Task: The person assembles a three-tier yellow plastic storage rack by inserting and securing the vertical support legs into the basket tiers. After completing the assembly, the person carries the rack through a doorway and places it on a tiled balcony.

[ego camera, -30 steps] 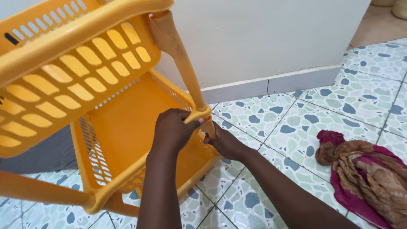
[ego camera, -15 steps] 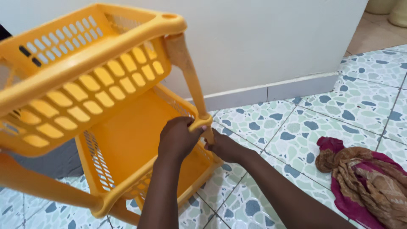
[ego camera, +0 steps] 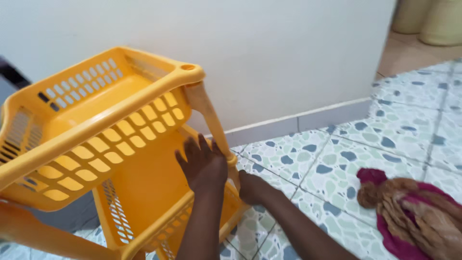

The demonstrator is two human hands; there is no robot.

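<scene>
A yellow plastic rack stands on the tiled floor with an upper basket point(ego camera: 96, 130) and a lower basket point(ego camera: 144, 192), both slotted. A yellow corner post point(ego camera: 207, 115) joins them. My left hand point(ego camera: 202, 166) lies with fingers spread over the lower basket's near corner, where the post meets it. My right hand point(ego camera: 250, 187) is curled around that same corner from the right, at the foot of the post; its fingers are hidden behind the plastic.
A white wall point(ego camera: 288, 58) with a pale skirting runs just behind the rack. A crumpled brown and magenta cloth point(ego camera: 414, 212) lies on the patterned tiles point(ego camera: 337, 159) to the right. Pale containers point(ego camera: 433, 19) stand at the far top right.
My left hand has let go of the corner and spread its fingers flat over it. The view has pulled back, showing more of the upper basket. My right hand stays at the corner.
</scene>
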